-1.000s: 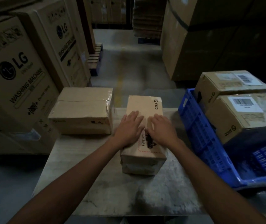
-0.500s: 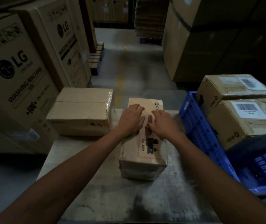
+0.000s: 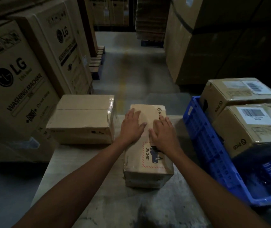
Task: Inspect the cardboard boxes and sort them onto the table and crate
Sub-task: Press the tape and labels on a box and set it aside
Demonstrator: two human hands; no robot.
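Tall LG washing machine cartons [image 3: 17, 83] stood off the table's left edge. At the far left corner of the table [image 3: 88, 204] sat a taped cardboard box [image 3: 82, 119], upright and touched by neither hand. Right of it, reaching from the far edge toward the middle, lay a narrow cardboard box [image 3: 149, 167] marked UN 3481. The left hand [image 3: 131, 127] lay flat on its top, fingers straight and spread, gripping nothing. The right hand [image 3: 162, 134] lay just beside it on the same top, fingers likewise extended and flat. At the table's right edge stood a blue crate [image 3: 204, 142] holding two labelled boxes, the farther box [image 3: 236, 96] and the nearer box [image 3: 253, 130], close together
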